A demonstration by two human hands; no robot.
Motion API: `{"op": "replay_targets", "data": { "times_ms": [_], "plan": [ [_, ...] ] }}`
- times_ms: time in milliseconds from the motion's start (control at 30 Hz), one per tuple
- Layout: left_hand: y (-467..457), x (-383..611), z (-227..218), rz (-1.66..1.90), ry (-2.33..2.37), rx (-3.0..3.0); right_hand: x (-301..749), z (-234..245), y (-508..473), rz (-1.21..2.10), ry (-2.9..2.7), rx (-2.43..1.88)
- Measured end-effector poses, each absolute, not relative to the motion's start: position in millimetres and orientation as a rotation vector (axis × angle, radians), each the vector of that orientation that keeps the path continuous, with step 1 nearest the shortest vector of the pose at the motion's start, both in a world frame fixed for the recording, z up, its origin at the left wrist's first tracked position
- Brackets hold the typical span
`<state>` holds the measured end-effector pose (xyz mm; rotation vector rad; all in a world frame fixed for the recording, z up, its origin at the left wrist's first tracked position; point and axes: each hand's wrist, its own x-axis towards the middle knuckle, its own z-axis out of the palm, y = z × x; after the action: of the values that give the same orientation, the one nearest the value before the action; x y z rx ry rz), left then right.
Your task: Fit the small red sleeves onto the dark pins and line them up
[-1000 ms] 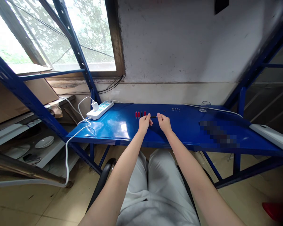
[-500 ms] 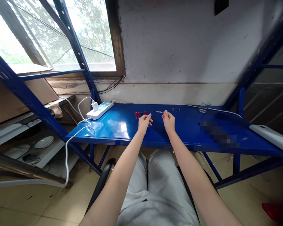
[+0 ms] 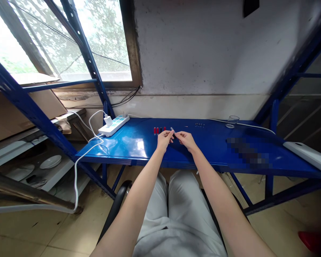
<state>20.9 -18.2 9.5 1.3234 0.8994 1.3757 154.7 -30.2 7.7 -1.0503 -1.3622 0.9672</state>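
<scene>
A glossy blue table (image 3: 139,134) runs along the wall (image 3: 192,53). Over it, a slim, pale, see-through stick (image 3: 172,129) slants between the hands, its lower end pinched by the right hand's (image 3: 186,139) fingertips. The left hand (image 3: 164,140) is curled close beside; whether it grips anything is hidden. Nearby stand red pieces (image 3: 154,131) and a black one (image 3: 161,129); farther right, tiny shiny bits (image 3: 200,125) and a clear glass (image 3: 232,122).

I have the tube (image 3: 172,129) between the left hand (image 3: 164,140) and the right hand (image 3: 186,139), over the table (image 3: 211,144). Behind and left of the left hand runs a row of 4 cylinders (image 3: 157,131); farther left, a power strip (image 3: 116,125). Rightward my feed shows tiny pieces (image 3: 199,125), then a glass (image 3: 232,122).
</scene>
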Motion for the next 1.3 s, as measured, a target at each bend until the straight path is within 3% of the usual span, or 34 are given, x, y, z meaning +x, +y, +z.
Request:
{"op": "replay_targets", "data": {
  "times_ms": [767,1100,1300],
  "plan": [
    [-11,23,-2,1.469,0.943,1.499,153,-3,-21,0.748,-1.689,-1.14],
    [-7,20,-4,1.532,1.106,1.424,182,5,25,0.278,-1.651,-1.599],
    [-10,17,3,1.633,1.092,1.226,198,5,60,0.243,-1.698,-1.85]
  ]
}}
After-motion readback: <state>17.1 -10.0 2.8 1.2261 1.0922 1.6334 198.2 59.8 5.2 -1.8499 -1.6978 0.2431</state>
